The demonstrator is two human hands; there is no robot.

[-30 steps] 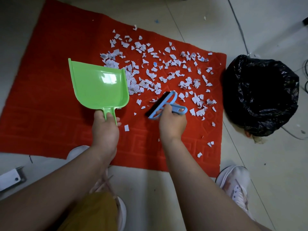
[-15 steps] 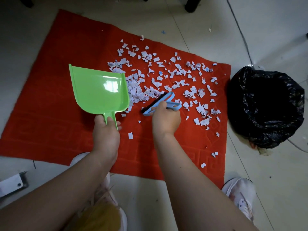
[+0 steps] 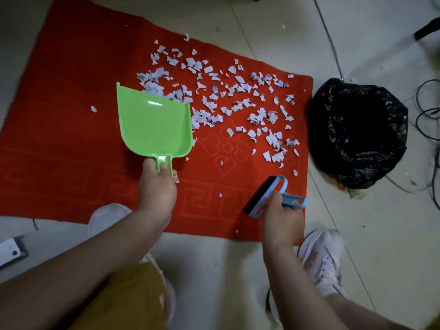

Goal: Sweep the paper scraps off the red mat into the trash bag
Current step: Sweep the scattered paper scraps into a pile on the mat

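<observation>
1. Mat first: the red mat (image 3: 71,144) fills the left and centre of the frame, flat on the pale floor (image 3: 381,234), and you are crouched at its lower edge so both arms reach across it.

2. Beside the mat's right edge, at centre right of the frame, the trash bag (image 3: 357,132) sits with its mouth rolled open and facing up. I judge it is kept that near so a loaded pan needs only a short carry.

3. Across the upper centre and right of the mat lie the paper scraps (image 3: 238,96), thickest along the pan's right side and thinning toward the bag. One stray scrap (image 3: 93,109) lies alone at the left, well apart. Nearly all are uncollected.

4. The green dustpan (image 3: 154,125) sits left of centre. Its inside looks bare; its open lip points to the upper right, meeting the pile to catch what gets pushed in.

5. Your left hand (image 3: 157,189) has its fingers curled tight around the pan's handle, thumb on top, steadying it.

6. Your right hand (image 3: 283,220), at lower right, wraps closed fingers round the looped handle of the blue brush (image 3: 269,197). The brush is below the scraps, touching none, likely poised for a stroke up and leftward to the pan.
</observation>
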